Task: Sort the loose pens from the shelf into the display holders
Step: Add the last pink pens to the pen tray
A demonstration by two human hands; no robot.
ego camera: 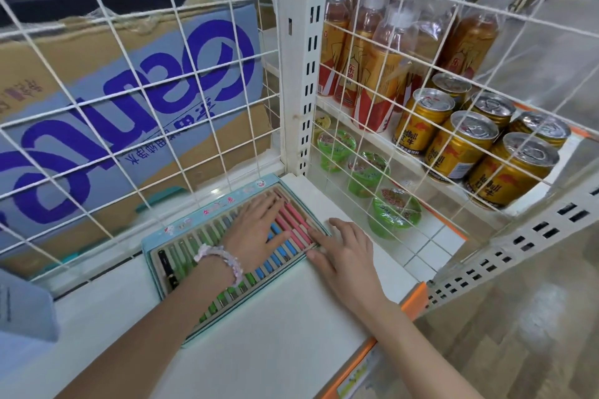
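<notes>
A light blue display tray lies on the white shelf, filled with rows of pens: green pens at the left, blue pens in the middle, pink pens at the right, and one black pen at the far left. My left hand, with a bead bracelet on the wrist, lies flat with straight fingers on the pens. My right hand rests flat on the shelf, fingertips touching the tray's right edge by the pink pens. Neither hand holds a pen.
A white wire grid backs the shelf, with a cardboard box behind it. Through the right grid stand tea bottles, gold cans and green cups. The shelf's front edge carries an orange strip.
</notes>
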